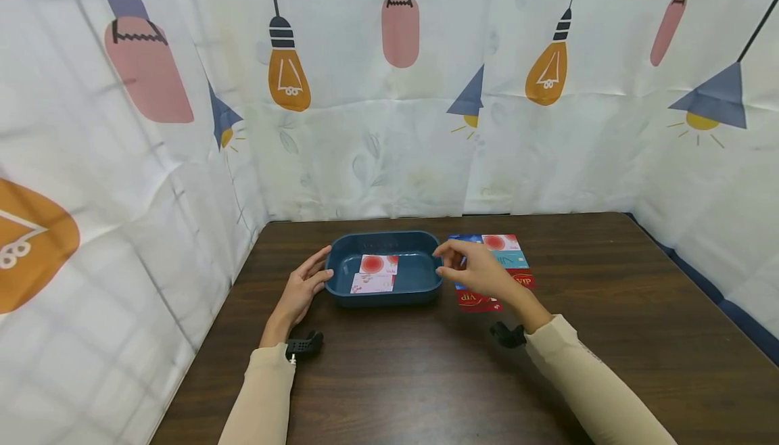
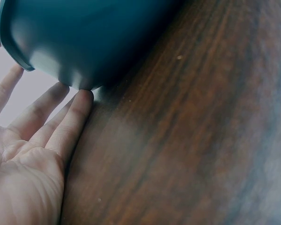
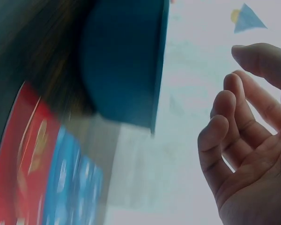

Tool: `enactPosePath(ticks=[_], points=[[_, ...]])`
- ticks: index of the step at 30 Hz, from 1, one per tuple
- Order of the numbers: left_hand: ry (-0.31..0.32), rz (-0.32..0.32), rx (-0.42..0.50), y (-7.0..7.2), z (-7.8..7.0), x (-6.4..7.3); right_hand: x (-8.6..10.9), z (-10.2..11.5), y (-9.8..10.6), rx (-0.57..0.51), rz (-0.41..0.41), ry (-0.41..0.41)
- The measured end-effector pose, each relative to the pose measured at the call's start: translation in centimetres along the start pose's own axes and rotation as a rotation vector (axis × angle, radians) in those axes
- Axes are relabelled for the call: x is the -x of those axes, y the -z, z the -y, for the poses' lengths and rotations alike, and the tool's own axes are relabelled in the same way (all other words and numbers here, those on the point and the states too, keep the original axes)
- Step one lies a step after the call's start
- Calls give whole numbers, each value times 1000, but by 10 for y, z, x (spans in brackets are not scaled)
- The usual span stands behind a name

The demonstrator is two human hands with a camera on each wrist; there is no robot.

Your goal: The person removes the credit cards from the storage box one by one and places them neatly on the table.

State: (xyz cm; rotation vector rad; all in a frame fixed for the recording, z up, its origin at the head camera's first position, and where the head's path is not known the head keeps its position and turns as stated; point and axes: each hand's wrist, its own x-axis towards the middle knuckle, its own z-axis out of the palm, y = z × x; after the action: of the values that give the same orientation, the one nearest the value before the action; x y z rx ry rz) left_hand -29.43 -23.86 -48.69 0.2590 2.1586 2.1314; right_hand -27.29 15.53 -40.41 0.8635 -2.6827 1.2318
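A dark blue-green rectangular tray stands on the table, with two cards inside. One card is white with red circles; the paler card overlaps it in front. Against the tray's left end rests my left hand, its fingers fairly straight; the left wrist view shows fingertips touching the outer wall. My right hand hovers by the tray's right end, fingers loosely bent and thumb apart from them. In the right wrist view, nothing lies between those fingers.
Right of the tray, partly under my right hand, lie several more cards: red VIP cards, a teal card, a white card with a red circle and blue ones. The brown wooden table meets a printed curtain at the back.
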Motion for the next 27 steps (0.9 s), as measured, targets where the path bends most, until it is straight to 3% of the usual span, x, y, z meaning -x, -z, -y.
enactPosePath(ticks=[5,12,20,27], points=[[-4,-2,4,1,1,-1,-32,8,-25,-17,97,4],[-6,-3,6,1,3,0,-70,11,-60,47,201,-18],[-8,-9,19,0,3,-1,-91,8,-88,95,300,-136],[-10,-6,23,1,2,0,-98,2,-100,216,354,-134]])
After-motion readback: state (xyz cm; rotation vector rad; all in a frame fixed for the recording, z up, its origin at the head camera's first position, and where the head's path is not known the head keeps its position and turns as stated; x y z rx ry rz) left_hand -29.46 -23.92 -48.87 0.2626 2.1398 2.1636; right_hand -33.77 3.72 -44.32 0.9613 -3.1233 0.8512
